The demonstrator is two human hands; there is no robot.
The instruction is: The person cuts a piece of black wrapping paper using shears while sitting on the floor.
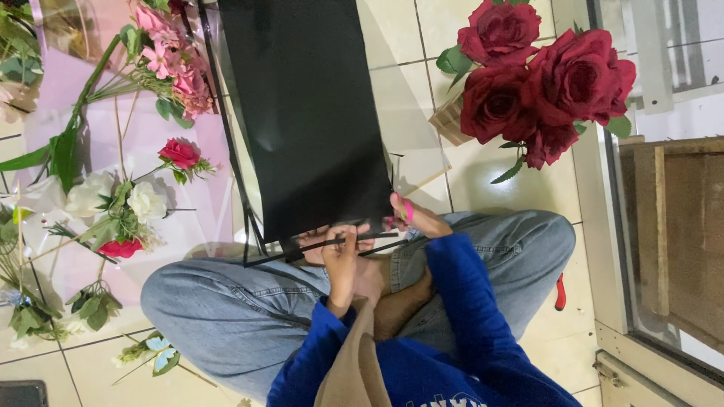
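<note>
Tiled floor (422, 45) underneath; both hands pinch black sheet's (305, 113) near edge, scissors (403, 213) in right.

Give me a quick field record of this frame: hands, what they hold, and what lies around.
left hand: grips the near edge of the black sheet
right hand: holds pink-handled scissors at the sheet's right corner
sheet: lies flat on the tiled floor, stretching away from the lap
left side: pink wrapping paper with loose pink, red and white flowers
right side: bunch of dark red roses
near right knee: red-handled tool, kind unclear
</note>
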